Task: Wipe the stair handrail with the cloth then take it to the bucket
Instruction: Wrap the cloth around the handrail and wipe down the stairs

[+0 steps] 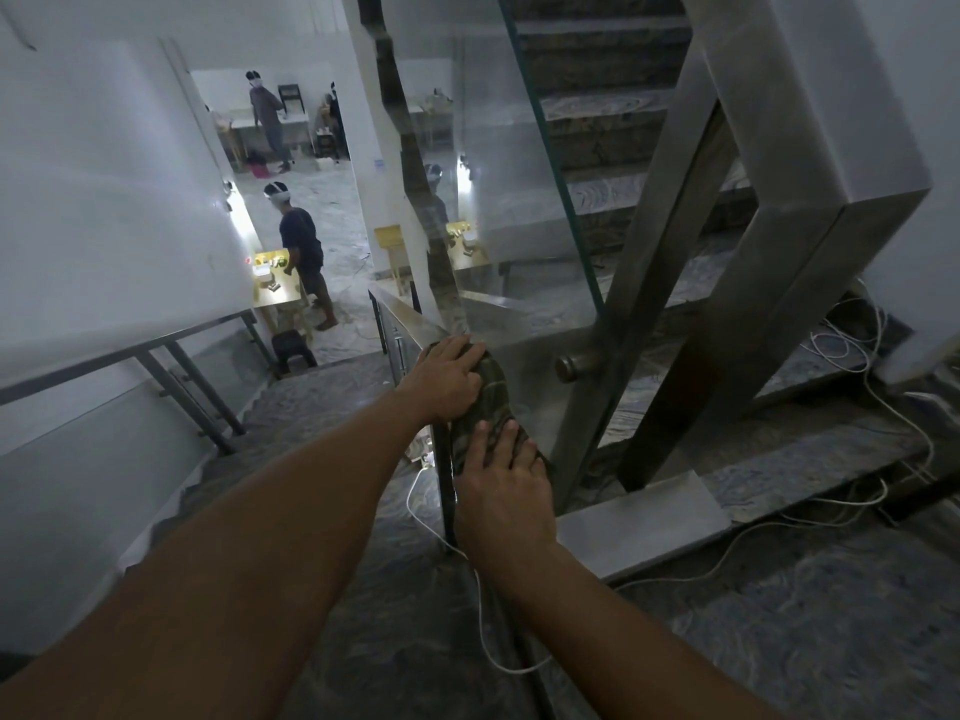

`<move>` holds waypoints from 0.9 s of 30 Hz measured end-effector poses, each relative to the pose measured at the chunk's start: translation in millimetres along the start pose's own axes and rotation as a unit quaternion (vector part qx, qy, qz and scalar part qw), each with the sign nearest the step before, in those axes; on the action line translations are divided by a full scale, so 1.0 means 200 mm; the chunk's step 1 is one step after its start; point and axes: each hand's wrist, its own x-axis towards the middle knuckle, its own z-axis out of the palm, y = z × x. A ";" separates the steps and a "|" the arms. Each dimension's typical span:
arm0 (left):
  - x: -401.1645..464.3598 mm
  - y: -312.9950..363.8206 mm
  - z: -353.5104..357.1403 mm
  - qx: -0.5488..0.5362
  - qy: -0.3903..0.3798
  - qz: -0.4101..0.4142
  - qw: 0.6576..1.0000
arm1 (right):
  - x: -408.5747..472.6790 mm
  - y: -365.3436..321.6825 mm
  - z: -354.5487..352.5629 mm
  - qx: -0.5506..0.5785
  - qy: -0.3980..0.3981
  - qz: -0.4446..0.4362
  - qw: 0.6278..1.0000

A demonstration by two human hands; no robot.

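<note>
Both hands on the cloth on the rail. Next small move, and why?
Probably slide the cloth further down the handrail: the left hand grips it, the right hand presses it flat, and bare rail lies just ahead.

handrail (406, 317) — dark cloth (488, 402) draped along its top | marbled floor (779, 641) — white cables (481, 615) lying loose

Both bare arms reach forward and down, drawing together ahead. The left arm stretches out almost straight from the lower left. The left hand (448, 381) is the farther one, palm down, fingers curled over the cloth (488, 402). The right hand (506, 491) sits nearer, just behind it, palm down, fingers straight and slightly spread, pressing on the cloth.
</note>
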 end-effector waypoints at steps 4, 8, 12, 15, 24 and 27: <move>0.05 -0.03 -0.02 -0.131 0.036 -0.032 0.990 | 0.09 0.00 0.00 0.013 -0.020 -0.025 0.999; 0.03 -0.02 -0.01 -0.194 0.098 -0.048 0.975 | 0.13 0.00 -0.04 0.013 -0.012 -0.042 0.999; -0.07 0.02 -0.01 -0.201 0.158 -0.076 0.964 | 0.10 0.01 -0.02 0.004 0.009 -0.061 0.998; -0.18 0.06 0.03 -0.229 0.180 -0.124 0.948 | 0.05 0.03 -0.04 -0.011 0.017 -0.079 0.997; -0.58 0.20 0.31 -0.500 0.132 -0.246 0.820 | -0.30 0.15 -0.07 0.010 -0.027 -0.115 0.993; -0.74 0.26 0.43 -0.521 0.116 -0.269 0.802 | -0.43 0.15 -0.07 0.012 -0.025 -0.132 0.991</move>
